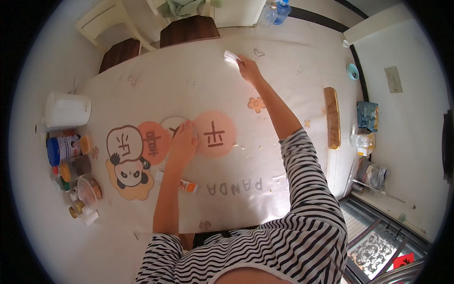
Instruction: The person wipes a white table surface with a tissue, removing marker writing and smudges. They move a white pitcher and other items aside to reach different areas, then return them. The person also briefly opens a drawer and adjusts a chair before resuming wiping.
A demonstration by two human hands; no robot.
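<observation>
My right hand (250,71) reaches toward the far side of the table and pinches a folded white tissue or cloth (231,56) just over the tablecloth. My left hand (183,140) lies palm down on the printed tablecloth (220,96), partly covering a pale circle in its pattern. Nothing shows in that hand. A small orange-and-white box (188,186) lies partly hidden by my left forearm. Small pale crumbs (244,147) are scattered between my arms. A thin white stick-like thing (279,177) lies near my right sleeve.
Along the left edge stand a white bin-like container (68,110), a blue-lidded tub (65,149), a clear round container (88,192) and several jars. Two chairs (189,31) stand beyond the far edge. A brown-topped bench or stool (332,118) is at the right.
</observation>
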